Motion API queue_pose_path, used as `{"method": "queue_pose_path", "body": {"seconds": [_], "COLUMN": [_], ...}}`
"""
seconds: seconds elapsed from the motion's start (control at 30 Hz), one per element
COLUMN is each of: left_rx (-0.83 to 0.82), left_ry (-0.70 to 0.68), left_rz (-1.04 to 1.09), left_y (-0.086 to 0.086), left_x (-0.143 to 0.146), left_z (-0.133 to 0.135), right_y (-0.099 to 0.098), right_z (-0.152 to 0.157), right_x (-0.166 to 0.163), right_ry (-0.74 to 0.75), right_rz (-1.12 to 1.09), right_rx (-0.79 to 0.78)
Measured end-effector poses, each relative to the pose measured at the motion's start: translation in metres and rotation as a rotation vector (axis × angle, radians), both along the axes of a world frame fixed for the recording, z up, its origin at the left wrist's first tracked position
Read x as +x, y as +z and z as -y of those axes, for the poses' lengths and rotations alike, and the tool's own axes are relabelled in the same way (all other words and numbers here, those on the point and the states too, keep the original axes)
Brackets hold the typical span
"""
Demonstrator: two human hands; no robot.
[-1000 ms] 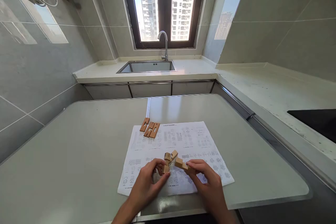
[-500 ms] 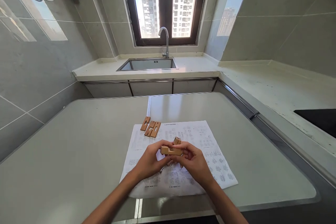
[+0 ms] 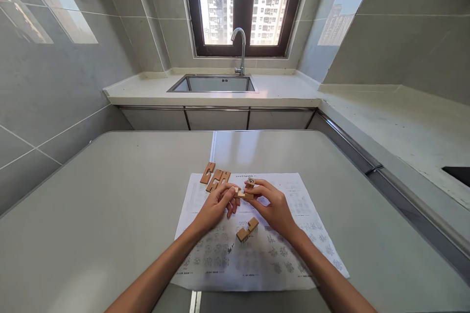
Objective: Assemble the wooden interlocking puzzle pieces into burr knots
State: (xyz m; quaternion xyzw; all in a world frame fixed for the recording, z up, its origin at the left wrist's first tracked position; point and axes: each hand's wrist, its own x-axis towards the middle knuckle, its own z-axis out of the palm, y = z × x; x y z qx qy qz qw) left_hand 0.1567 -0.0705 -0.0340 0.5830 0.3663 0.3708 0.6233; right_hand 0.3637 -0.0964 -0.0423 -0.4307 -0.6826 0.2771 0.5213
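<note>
1. A small wooden puzzle piece point(image 3: 243, 194) is held above the printed sheet point(image 3: 257, 249), raised clear of the paper, over the sheet's far half.
2. The left hand point(image 3: 216, 208) is curled, its fingertips pinched onto the left end of that piece.
3. The right hand point(image 3: 271, 205) is closed in the same way on the right end, thumb and fingers pressed against the wood; a further small block point(image 3: 250, 182) with a dark mark on its face is seen at the right fingertips, just beyond the held piece.
4. Whether block and piece are joined cannot be told.
5. A second wooden assembly point(image 3: 247, 230) is left lying on the sheet, just nearer than the hands and between the two forearms, touched by neither.
6. Three flat notched wooden pieces point(image 3: 215, 178) are laid at the sheet's far left corner, partly on the paper, just beyond the left hand.
7. The sheet is spread flat on the grey table point(image 3: 110, 205), covered in small printed diagrams.
8. Well beyond the sheet, a sink point(image 3: 213, 84) and tap point(image 3: 240, 49) are seen under a window point(image 3: 244, 7).
</note>
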Motion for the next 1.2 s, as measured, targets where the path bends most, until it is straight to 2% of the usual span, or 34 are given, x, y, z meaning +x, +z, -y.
{"method": "queue_pose_path", "body": {"seconds": [0.13,0.27,0.4,0.5,0.7,0.83,1.0,1.1,1.2], "left_rx": [-0.007,0.017,0.023,0.020,-0.001,-0.011,0.018,0.040,0.063], "left_ry": [0.057,0.075,0.092,0.096,0.054,0.038,0.037,0.027,0.025], "left_rz": [0.001,-0.037,-0.098,-0.129,-0.134,-0.159,-0.194,-0.231,-0.275], "left_y": [-0.005,-0.006,-0.003,0.000,0.003,0.003,0.000,-0.001,-0.001], "left_x": [0.000,-0.004,-0.006,-0.005,-0.007,-0.009,-0.010,-0.010,-0.011], "left_z": [-0.001,0.001,0.004,0.005,0.007,0.007,0.006,0.006,0.006], "right_y": [-0.006,-0.015,-0.023,-0.023,-0.016,-0.021,-0.021,-0.016,-0.016], "right_z": [-0.010,-0.019,-0.022,-0.022,-0.023,-0.024,-0.023,-0.022,-0.020], "right_x": [0.001,0.005,0.009,0.011,0.013,0.017,0.015,0.012,0.009], "right_ry": [0.039,0.018,-0.014,0.020,-0.010,-0.021,0.105,0.218,0.278], "right_rz": [0.061,0.033,-0.085,-0.204,-0.468,-0.558,-0.616,-0.555,-0.504], "right_rx": [-0.006,-0.085,-0.285,-0.417,-0.487,-0.557,-0.670,-0.733,-0.730]}}
